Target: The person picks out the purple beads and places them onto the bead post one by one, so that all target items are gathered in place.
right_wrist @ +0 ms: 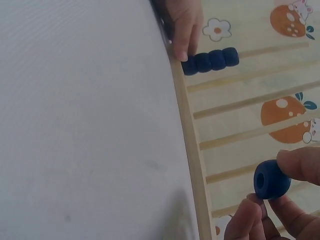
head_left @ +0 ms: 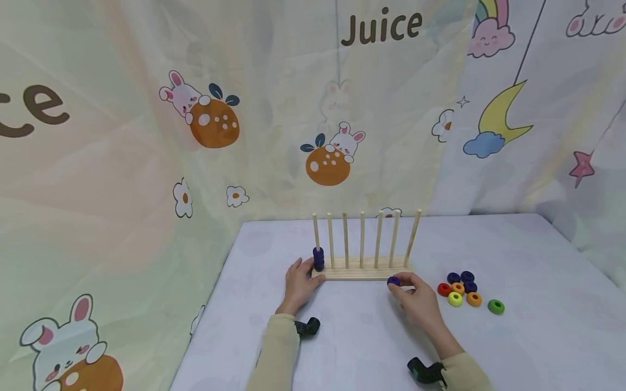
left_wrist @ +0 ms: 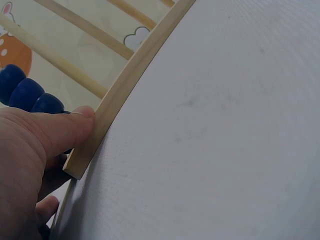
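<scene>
1. Thumb and fingertips of the right hand (head_left: pixel 415 301) pinch one blue bead (head_left: pixel 393 281), just in front of the wooden rack near its right end; the bead's hole shows in the right wrist view.
2. Left hand (head_left: pixel 299 282) grips the left end of the rack's base (head_left: pixel 362 275), thumb lying on the near edge, other fingers partly hidden behind it.
3. Wooden rack (head_left: pixel 362 265) stands upright on the bench, seven pegs rising in a row from its long flat base.
4. Four blue beads (head_left: pixel 318 259) sit stacked around the leftmost peg (head_left: pixel 316 231), right beside the left hand; the other six pegs are bare.
5. Loose beads lie on the bench to the right of the right hand: three blue (head_left: pixel 467 276), one red (head_left: pixel 443 289), two orange (head_left: pixel 473 299) and one yellow (head_left: pixel 455 299) grouped together, with a green bead (head_left: pixel 496 307) a little apart at the right.
6. Beige sleeves (head_left: pixel 276 353) cover both forearms, and a black device (head_left: pixel 309 327) shows at each wrist.
7. White cloth covers the bench (head_left: pixel 362 342); behind it hangs a pale curtain (head_left: pixel 274 65) printed with rabbits, orange fruit, flowers and the word "Juice".
</scene>
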### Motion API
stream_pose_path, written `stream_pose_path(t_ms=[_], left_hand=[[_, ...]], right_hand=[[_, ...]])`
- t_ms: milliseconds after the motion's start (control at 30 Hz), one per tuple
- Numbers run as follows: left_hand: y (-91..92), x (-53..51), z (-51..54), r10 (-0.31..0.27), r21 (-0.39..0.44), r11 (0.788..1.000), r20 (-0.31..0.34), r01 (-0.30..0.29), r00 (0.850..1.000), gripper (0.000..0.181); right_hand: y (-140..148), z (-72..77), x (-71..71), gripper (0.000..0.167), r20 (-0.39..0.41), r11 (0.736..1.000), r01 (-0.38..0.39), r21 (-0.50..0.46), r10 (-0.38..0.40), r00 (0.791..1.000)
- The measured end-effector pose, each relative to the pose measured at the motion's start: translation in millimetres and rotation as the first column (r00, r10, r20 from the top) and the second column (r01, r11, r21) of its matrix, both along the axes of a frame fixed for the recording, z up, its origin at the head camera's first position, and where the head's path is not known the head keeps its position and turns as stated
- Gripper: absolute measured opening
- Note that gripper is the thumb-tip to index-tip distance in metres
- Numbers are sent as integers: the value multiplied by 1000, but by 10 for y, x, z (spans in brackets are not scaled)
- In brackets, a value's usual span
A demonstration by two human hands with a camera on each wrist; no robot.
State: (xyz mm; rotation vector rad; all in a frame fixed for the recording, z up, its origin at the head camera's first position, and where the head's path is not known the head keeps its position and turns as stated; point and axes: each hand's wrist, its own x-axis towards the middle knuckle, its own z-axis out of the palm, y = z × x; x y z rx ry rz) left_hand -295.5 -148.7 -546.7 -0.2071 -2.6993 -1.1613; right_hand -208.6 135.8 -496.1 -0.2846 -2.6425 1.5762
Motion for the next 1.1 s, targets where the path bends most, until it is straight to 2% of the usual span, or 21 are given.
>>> stream_pose_path(t_ms=[300, 533, 700, 900, 1100], left_hand=[[-3, 5, -36, -5, 10, 1000, 10, 5, 1000, 60], [2, -8, -12, -7, 6, 1000, -1, 7, 1000, 60], [-1, -10, 1, 1, 1, 1000, 6, -1, 1000, 59], [-9, -5, 9, -5, -6, 1000, 4, 5, 1000, 60], [-17, -7, 5, -18, -12, 1000, 0, 18, 1000, 60]], right_hand=[[-88, 0, -48, 41, -21, 998, -22, -55, 21, 1000], [-64, 40, -138, 41, -67, 999, -32, -42, 29, 997], [-64, 101, -196, 40, -70, 999, -34, -14, 33, 997], [-110, 127, -231, 40, -82, 999, -40, -3, 39, 996], [-174, 147, -258, 37, -127, 999, -48, 1, 48, 991]])
